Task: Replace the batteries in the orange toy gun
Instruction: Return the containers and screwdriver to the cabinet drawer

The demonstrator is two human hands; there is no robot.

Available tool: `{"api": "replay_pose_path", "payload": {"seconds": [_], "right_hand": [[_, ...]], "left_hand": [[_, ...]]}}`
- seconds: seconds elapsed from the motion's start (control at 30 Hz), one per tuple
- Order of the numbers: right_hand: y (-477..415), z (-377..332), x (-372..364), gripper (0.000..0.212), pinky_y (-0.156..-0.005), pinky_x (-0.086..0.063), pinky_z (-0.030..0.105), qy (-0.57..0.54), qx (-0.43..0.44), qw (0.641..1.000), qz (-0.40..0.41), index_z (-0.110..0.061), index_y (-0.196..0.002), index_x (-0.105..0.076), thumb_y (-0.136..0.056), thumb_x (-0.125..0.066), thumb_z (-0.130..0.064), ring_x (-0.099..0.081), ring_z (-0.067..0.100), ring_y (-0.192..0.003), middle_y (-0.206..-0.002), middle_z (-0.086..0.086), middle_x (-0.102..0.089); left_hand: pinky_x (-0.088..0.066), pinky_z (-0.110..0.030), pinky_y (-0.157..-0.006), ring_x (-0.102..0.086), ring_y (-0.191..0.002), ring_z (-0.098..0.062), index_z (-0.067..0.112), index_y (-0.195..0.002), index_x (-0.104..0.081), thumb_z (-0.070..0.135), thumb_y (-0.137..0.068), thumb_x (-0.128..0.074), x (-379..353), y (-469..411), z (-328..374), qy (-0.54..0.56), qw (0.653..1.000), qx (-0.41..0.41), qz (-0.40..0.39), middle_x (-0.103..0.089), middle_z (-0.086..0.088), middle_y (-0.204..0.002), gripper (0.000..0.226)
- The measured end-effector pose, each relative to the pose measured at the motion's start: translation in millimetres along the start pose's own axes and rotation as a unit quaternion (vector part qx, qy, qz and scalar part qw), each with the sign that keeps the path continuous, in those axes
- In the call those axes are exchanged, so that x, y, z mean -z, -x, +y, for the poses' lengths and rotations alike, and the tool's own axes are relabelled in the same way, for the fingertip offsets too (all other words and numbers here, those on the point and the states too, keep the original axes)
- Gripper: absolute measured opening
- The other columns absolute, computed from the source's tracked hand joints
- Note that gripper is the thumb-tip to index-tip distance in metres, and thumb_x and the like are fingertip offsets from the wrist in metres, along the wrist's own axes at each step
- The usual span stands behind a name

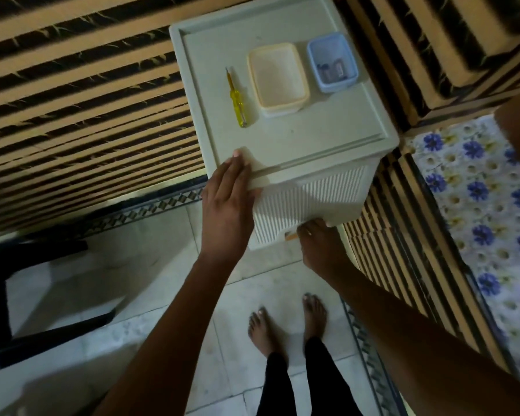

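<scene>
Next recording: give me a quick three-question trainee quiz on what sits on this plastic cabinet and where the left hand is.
1. True or false: the yellow screwdriver lies left of the cream tub.
2. Which holds small items: A, the cream tub, or B, the blue tub?
3. Fill in: the left hand rests flat on the front ____ corner of the cabinet.
Key: 1 true; 2 B; 3 left.
</scene>
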State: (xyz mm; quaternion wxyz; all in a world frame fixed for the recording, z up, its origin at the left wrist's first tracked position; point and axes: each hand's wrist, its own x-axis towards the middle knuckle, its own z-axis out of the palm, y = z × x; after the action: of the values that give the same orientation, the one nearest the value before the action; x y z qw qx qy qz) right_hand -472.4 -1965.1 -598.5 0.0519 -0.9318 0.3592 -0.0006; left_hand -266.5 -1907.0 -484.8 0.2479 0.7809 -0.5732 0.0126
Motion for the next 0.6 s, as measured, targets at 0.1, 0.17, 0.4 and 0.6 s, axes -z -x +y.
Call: {"api": "replay_pose_path", "payload": {"seconds": [0.1,0.17,0.4,0.6], "right_hand": [[37,6,7,0.034,-0.068,-0.053,0.039,-0.015,0.034,0.999,0.023,-0.007,-0.095,-0.068,-0.064,-0.083,-0.007,-0.066,0.033,-0.095,-0.097,0.013,-0.068],[61,7,21,0.039,-0.072,-0.051,0.041,-0.013,0.038,0.999,0.034,-0.010,-0.100,-0.067,-0.063,-0.082,-0.007,-0.062,0.033,-0.097,-0.101,0.012,-0.066],[109,-9,74,0.040,-0.082,-0.045,0.042,-0.049,-0.002,0.983,0.177,-0.011,-0.099,-0.073,-0.068,-0.061,0.010,-0.062,0.033,-0.094,-0.100,0.010,-0.068],[65,-18,101,0.014,-0.081,-0.040,0.038,-0.030,-0.044,0.956,0.287,-0.016,-0.097,-0.079,-0.092,-0.067,-0.010,-0.058,0.024,-0.101,-0.106,0.004,-0.075]], "left_hand": [[-0.033,-0.046,-0.121,-0.043,-0.145,-0.033,0.003,-0.144,-0.056,0.025,-0.105,-0.050,8,-1,2,0.002,1.000,0.003,-0.027,-0.048,-0.015,-0.157,0.045],[-0.034,-0.047,-0.121,-0.042,-0.146,-0.034,0.003,-0.145,-0.055,0.025,-0.106,-0.048,16,-2,6,0.004,0.999,-0.002,-0.046,-0.046,-0.015,-0.158,0.045],[-0.039,-0.051,-0.119,-0.043,-0.144,-0.037,0.004,-0.142,-0.058,0.012,-0.101,-0.051,36,-9,9,0.026,0.995,-0.003,-0.092,-0.047,-0.017,-0.157,0.042],[-0.043,-0.055,-0.115,-0.046,-0.142,-0.039,0.004,-0.140,-0.061,0.011,-0.099,-0.052,42,-12,9,0.037,0.994,-0.001,-0.105,-0.048,-0.018,-0.156,0.042]]}}
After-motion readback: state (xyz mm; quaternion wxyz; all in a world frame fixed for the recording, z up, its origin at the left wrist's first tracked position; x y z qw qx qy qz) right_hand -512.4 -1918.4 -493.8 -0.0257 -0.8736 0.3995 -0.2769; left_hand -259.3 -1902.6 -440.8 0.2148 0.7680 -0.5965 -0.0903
